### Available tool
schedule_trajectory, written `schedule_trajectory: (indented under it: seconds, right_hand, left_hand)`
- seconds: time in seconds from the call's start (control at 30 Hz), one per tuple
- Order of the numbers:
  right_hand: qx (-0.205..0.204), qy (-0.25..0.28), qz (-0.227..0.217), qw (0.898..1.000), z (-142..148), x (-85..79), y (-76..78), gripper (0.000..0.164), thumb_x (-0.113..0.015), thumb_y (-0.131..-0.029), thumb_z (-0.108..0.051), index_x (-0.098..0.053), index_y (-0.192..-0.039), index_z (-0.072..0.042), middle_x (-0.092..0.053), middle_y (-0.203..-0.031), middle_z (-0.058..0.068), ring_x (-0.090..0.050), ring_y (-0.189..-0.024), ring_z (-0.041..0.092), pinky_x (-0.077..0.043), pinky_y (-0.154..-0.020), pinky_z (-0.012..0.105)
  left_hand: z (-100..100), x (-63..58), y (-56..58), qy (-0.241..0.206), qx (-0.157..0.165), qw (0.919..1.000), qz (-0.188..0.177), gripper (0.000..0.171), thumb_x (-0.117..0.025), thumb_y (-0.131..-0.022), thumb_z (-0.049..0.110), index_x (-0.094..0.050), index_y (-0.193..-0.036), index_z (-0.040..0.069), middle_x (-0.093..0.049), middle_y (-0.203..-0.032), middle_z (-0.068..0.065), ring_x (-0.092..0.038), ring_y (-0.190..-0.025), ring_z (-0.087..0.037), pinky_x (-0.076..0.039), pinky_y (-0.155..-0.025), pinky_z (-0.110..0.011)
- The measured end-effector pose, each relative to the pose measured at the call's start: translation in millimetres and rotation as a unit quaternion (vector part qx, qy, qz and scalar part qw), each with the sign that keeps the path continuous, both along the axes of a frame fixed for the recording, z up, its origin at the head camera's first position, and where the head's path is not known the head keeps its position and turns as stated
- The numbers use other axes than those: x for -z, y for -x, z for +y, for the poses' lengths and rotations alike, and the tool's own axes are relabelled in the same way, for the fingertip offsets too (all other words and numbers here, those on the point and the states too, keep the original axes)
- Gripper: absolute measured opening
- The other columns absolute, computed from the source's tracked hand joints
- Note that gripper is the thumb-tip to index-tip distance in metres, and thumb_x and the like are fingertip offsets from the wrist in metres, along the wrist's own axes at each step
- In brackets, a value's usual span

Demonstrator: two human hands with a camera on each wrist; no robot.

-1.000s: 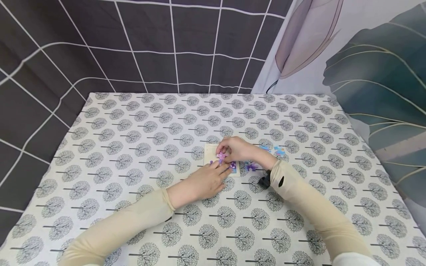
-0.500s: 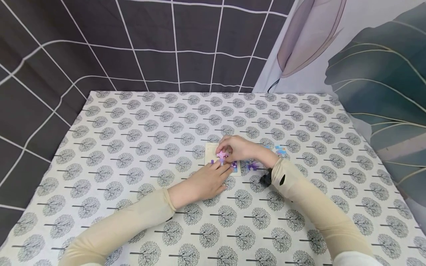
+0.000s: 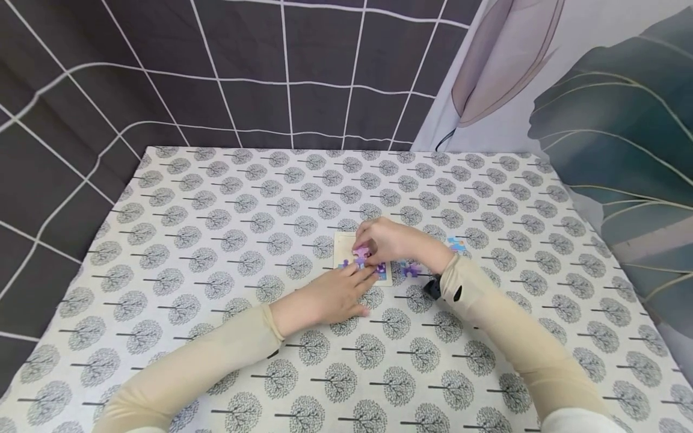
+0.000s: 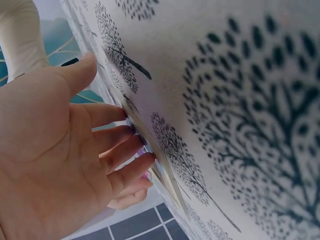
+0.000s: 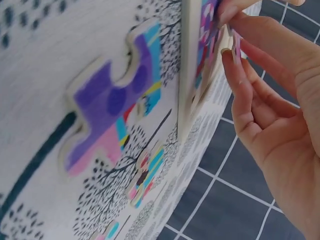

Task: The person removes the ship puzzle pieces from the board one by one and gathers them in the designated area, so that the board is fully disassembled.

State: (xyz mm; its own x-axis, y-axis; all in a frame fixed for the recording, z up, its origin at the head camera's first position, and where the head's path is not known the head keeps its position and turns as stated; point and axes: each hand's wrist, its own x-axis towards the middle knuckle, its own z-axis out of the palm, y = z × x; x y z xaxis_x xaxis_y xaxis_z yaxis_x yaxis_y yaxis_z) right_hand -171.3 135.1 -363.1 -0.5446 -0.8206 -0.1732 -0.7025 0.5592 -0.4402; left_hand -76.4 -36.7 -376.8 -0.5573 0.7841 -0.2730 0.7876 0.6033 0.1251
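Note:
A pale puzzle tray lies mid-table, its near part covered by my hands. My left hand rests on the tray's near edge with fingers extended; in the left wrist view its fingertips lie along that edge. Over the tray, my right hand pinches a pink-purple puzzle piece between thumb and fingers. The right wrist view shows this puzzle piece nearly edge-on, close to the tray's rim. Colourful pieces fill part of the tray near the left fingertips.
Right of the tray lies a loose purple puzzle piece, with another striped piece beyond it. A blue piece shows past the right wrist. The table has a tree-print cloth; a dark grid-pattern curtain hangs behind.
My right hand shifts only slightly, with the pink-purple puzzle piece still pinched over the tray. Its wrist now covers a blue piece that showed beside it earlier. My left hand stays in place.

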Motion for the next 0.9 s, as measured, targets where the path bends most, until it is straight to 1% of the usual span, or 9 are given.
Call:
schedule_trajectory:
  seconds: [0.03, 0.17, 0.33, 0.47, 0.57, 0.67, 0.7, 0.77, 0.9]
  right_hand:
    - [0.000, -0.002, -0.002, 1.000, 0.6, -0.1, 0.1, 0.033, -0.075, -0.075, -0.011, -0.068, -0.107, -0.003, -0.065, -0.105, 0.007, -0.058, -0.077, 0.007, -0.053, -0.074, 0.018]
    - [-0.011, -0.003, 0.007, 1.000, 1.9, 0.9, 0.4, 0.034, -0.074, -0.075, -0.011, -0.068, -0.107, -0.001, -0.066, -0.105, 0.008, -0.057, -0.074, 0.005, -0.052, -0.073, 0.016]
    - [-0.022, 0.019, 0.017, 0.999, 4.2, 2.3, 0.3, 0.035, -0.075, -0.073, -0.011, -0.068, -0.106, 0.000, -0.066, -0.107, 0.011, -0.059, -0.071, 0.006, -0.052, -0.071, 0.015]
    - [-0.023, 0.048, 0.021, 0.998, 8.5, 4.6, -0.4, 0.035, -0.075, -0.074, -0.013, -0.068, -0.106, 0.000, -0.067, -0.109, 0.013, -0.062, -0.073, 0.008, -0.053, -0.069, 0.014]
    - [-0.017, 0.081, 0.022, 0.996, 12.1, 5.9, -0.8, 0.035, -0.075, -0.074, -0.014, -0.068, -0.106, 0.000, -0.066, -0.110, 0.013, -0.064, -0.073, 0.010, -0.055, -0.068, 0.016]
    - [-0.005, 0.108, 0.023, 0.994, 15.2, 5.3, -1.8, 0.035, -0.075, -0.074, -0.014, -0.069, -0.105, 0.000, -0.066, -0.111, 0.013, -0.064, -0.070, 0.011, -0.056, -0.064, 0.019]
    - [-0.003, 0.114, 0.029, 0.993, 16.1, 5.2, -2.0, 0.035, -0.076, -0.074, -0.015, -0.069, -0.105, -0.001, -0.066, -0.111, 0.013, -0.063, -0.071, 0.012, -0.056, -0.064, 0.021]
    - [0.003, 0.121, 0.039, 0.992, 17.9, 4.3, -2.8, 0.035, -0.076, -0.073, -0.017, -0.070, -0.104, -0.002, -0.066, -0.111, 0.010, -0.063, -0.075, 0.012, -0.056, -0.069, 0.023]
    - [0.007, 0.130, 0.053, 0.990, 23.8, 5.6, -4.6, 0.035, -0.077, -0.072, -0.019, -0.071, -0.103, -0.006, -0.066, -0.109, 0.005, -0.062, -0.086, 0.010, -0.053, -0.083, 0.025]
  left_hand:
    - [-0.8, 0.2, -0.1, -0.005, 0.000, 1.0000, -0.005, 0.071, -0.036, -0.095, 0.051, -0.022, -0.147, 0.006, -0.014, -0.154, -0.009, -0.014, -0.142, -0.027, -0.012, -0.117, -0.036]
    - [-4.6, 0.7, 0.3, -0.022, -0.006, 0.9992, -0.034, 0.068, -0.038, -0.095, 0.049, -0.023, -0.147, 0.008, -0.013, -0.155, -0.008, -0.015, -0.142, -0.025, -0.012, -0.117, -0.036]
    - [-11.4, -4.4, 0.3, -0.044, -0.006, 0.9969, -0.066, 0.063, -0.042, -0.096, 0.045, -0.030, -0.146, 0.008, -0.016, -0.155, -0.007, -0.019, -0.142, -0.024, -0.015, -0.117, -0.036]
    - [-16.3, -7.9, -0.2, -0.064, -0.004, 0.9939, -0.090, 0.061, -0.043, -0.096, 0.042, -0.032, -0.144, 0.007, -0.017, -0.154, -0.009, -0.020, -0.141, -0.025, -0.016, -0.117, -0.037]
    - [-18.3, -7.8, -0.1, -0.077, 0.002, 0.9929, -0.090, 0.060, -0.044, -0.096, 0.040, -0.033, -0.144, 0.005, -0.019, -0.154, -0.011, -0.022, -0.141, -0.026, -0.017, -0.117, -0.038]
    - [-18.9, -7.7, 0.2, -0.084, 0.004, 0.9924, -0.090, 0.061, -0.045, -0.096, 0.040, -0.034, -0.143, 0.005, -0.020, -0.153, -0.012, -0.022, -0.140, -0.027, -0.017, -0.117, -0.038]
    - [-18.9, -7.3, 0.4, -0.085, 0.003, 0.9924, -0.089, 0.061, -0.045, -0.095, 0.040, -0.034, -0.143, 0.005, -0.021, -0.153, -0.012, -0.022, -0.140, -0.027, -0.017, -0.116, -0.038]
    - [-18.6, -6.8, 0.8, -0.086, 0.002, 0.9924, -0.088, 0.060, -0.045, -0.095, 0.041, -0.034, -0.143, 0.005, -0.022, -0.153, -0.012, -0.023, -0.140, -0.026, -0.018, -0.116, -0.038]
    - [-17.3, -5.8, 1.5, -0.087, 0.001, 0.9925, -0.085, 0.060, -0.046, -0.095, 0.040, -0.036, -0.143, 0.006, -0.024, -0.152, -0.011, -0.025, -0.139, -0.027, -0.018, -0.116, -0.038]
